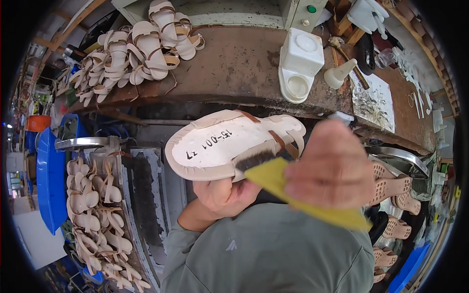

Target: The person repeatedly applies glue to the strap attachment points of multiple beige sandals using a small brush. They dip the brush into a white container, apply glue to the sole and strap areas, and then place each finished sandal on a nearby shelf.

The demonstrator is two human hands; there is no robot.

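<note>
My left hand (222, 196) grips a beige sandal upper (215, 141) from below, its white underside turned up toward me. Dark marks are written on that underside, and brown straps show at its narrower end. In my right hand (332, 168), blurred by motion, is a brush with a yellow handle (276, 178). Its dark bristles (254, 160) rest on the near edge of the underside, close to the middle of its length. My left fingers are partly hidden beneath the upper.
Beige sandals (146, 46) are piled on the brown workbench (220, 63), and more hang on a rack (95, 210) at left. A white glue pot (302, 63) and a squeeze bottle (339, 74) stand at the bench's right. Pinkish soles (395, 185) sit at right.
</note>
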